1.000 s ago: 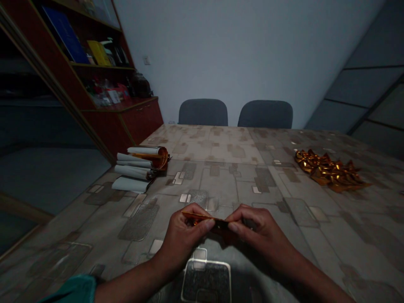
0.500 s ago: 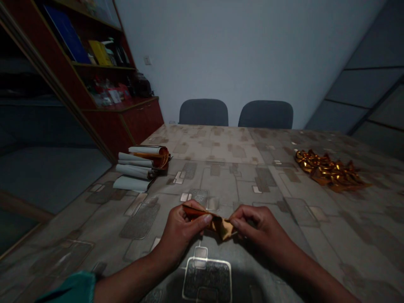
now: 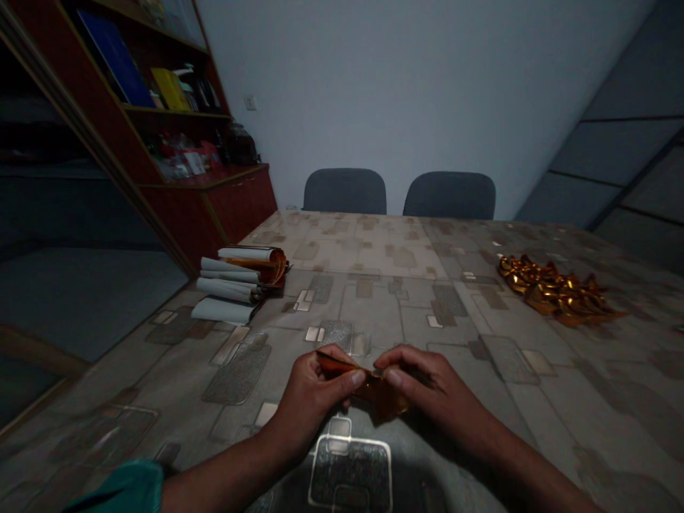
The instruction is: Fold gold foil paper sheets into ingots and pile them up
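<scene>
Left hand (image 3: 314, 385): fingers pinched on gold foil piece (image 3: 382, 401), six o'clock over desk (image 3: 390, 313). Right hand (image 3: 430, 381): fingers closed on its three-o'clock side (contact partly hidden). Foil pile (image 3: 561, 291) at two o'clock.

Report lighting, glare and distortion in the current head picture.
Head view: dim overall, glints on the gold foil pile; head view: foil piece at the left hand mostly dark, creases hard to read; head view: dark shadow on the tablecloth below the right hand; head view: red cabinet slants, as through a wide lens.
</scene>
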Demonstrator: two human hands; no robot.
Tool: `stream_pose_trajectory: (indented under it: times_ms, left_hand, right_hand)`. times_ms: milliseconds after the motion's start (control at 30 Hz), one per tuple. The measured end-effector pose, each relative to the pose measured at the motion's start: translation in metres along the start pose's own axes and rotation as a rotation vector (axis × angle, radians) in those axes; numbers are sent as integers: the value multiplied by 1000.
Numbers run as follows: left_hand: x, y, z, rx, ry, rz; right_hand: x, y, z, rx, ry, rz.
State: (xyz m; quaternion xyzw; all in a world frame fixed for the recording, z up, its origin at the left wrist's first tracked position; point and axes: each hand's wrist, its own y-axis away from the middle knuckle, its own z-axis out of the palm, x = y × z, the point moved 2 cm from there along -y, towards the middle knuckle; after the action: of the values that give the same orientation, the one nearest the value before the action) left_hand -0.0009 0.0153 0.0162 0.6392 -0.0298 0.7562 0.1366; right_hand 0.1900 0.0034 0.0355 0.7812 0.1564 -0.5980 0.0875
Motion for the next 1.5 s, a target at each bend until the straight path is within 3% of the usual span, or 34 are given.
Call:
stream_pose_trajectory:
  times_ms: [300,567,733,933,1133,1267,1433,1500]
  left_hand:
    - [-12,1,4,-98,-37,-53]
    - [-4,-1,-1,-55,-68,-30]
    - [-6,-2,-2,-137,-19,-94]
    - [8,-2,-5,-202,-167,-62]
    - [5,-2,-5,-239,-149,-88]
    - [7,-3,-9,-211,-121,-31]
    - [17,-2,-6,-185,-420,152]
    - [18,-2,-4,-182,-442,158]
  right_hand:
    - [10,0,15,20,-92,126]
    - [1,3,3,14,-84,108]
    - [2,2,-3,-27,-140,120]
    - [7,1,-14,-8,-49,125]
    - [7,0,-19,-38,-68,134]
    - [8,1,-19,-52,-74,134]
    - [10,1,-14,-74,3,93]
    - [10,1,-13,-82,8,97]
